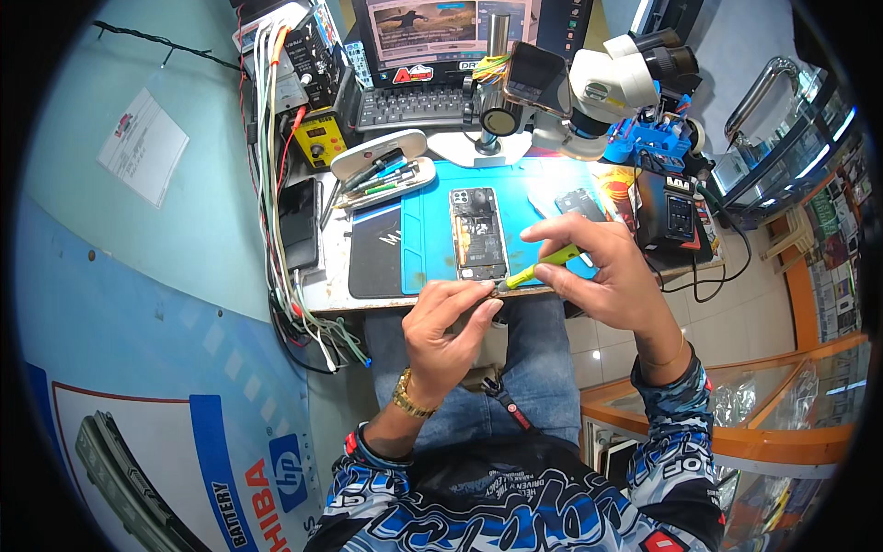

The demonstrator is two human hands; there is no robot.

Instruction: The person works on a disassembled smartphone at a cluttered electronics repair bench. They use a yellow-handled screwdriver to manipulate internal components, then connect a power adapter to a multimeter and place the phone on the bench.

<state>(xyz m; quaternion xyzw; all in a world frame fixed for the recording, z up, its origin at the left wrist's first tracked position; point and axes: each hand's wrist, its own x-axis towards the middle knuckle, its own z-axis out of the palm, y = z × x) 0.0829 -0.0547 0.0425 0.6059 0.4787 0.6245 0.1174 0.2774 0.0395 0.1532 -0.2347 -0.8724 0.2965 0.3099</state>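
Head view: opened phone point(478, 234); right hand point(602, 276) holds green screwdriver point(538, 269).

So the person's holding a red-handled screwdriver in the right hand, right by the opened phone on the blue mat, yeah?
Not quite. The head view shows the screwdriver in the right hand has a yellow-green handle, not red. The rest holds: its tip sits by the lower end of the opened phone on the blue mat, where the left hand meets it.
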